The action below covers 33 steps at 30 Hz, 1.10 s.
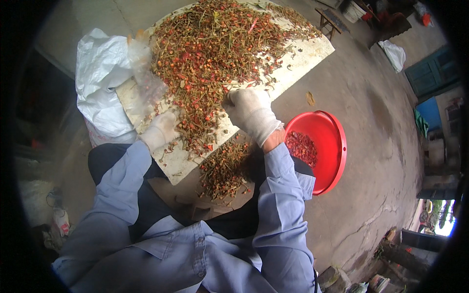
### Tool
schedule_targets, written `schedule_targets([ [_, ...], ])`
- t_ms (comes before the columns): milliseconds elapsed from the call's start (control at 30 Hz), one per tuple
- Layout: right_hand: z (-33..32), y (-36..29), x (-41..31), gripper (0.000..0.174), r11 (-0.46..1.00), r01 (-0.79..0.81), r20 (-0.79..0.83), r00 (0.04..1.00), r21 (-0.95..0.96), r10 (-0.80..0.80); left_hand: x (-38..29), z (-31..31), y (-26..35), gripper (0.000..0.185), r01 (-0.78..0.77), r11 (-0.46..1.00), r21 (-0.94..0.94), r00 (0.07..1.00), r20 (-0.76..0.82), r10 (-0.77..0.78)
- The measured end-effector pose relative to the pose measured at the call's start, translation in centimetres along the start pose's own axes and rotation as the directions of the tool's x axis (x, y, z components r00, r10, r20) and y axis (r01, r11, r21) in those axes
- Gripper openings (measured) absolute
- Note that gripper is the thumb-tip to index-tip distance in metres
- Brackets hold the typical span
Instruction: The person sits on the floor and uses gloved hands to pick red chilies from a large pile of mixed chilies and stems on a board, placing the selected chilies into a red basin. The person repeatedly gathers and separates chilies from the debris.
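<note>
A large heap of chili stems with red chili pieces (pixel 209 47) covers most of a pale board (pixel 300 60) in front of me. My left hand (pixel 163 128), in a white knit glove, rests at the heap's near left edge, its fingertips partly lost against the stems. My right hand (pixel 245 106), gloved the same way, is curled over the heap's right edge close to the board's rim. A bit of red shows beside its fingers, but whether it is held is hidden. Below my right wrist, a red plastic basin (pixel 331 154) contains red chili pieces (pixel 301 148).
Stems lie in a smaller pile (pixel 225 170) on the floor between my legs. A white woven sack (pixel 100 77) and a clear plastic bag (pixel 144 73) lie along the board's left side. A small wooden stool (pixel 329 22) stands on the concrete floor (pixel 359 110) beyond.
</note>
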State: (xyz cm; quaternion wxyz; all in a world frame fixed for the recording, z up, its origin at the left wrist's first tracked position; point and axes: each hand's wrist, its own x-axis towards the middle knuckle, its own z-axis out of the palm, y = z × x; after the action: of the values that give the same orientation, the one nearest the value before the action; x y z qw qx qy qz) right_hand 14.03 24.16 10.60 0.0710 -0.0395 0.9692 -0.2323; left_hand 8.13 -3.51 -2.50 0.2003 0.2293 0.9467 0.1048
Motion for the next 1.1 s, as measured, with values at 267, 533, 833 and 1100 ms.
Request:
schedule_targets([
  [267,0.2,0.0,0.4,0.024,1.0,0.012,0.011,1.0,-0.023,-0.012,-1.1,1.2,2.8,0.07,-0.065,0.939,0.339,0.997,0.057,0.049],
  [533,0.4,0.2,0.2,0.024,1.0,0.012,-0.006,1.0,0.0,-0.012,1.0,2.3,-0.4,0.058,-0.057,0.998,-0.039,0.975,-0.219,0.048],
  [833,0.5,0.1,0.2,0.029,0.998,0.017,-0.065,0.998,-0.054,-0.02,-0.3,1.1,2.2,0.056,-0.04,0.971,0.235,0.986,-0.148,0.077],
  [1100,0.4,0.5,0.0,0.026,0.998,0.034,-0.063,0.997,-0.06,-0.038,1.5,1.4,-0.1,0.047,-0.06,0.995,-0.076,0.95,-0.311,0.033],
])
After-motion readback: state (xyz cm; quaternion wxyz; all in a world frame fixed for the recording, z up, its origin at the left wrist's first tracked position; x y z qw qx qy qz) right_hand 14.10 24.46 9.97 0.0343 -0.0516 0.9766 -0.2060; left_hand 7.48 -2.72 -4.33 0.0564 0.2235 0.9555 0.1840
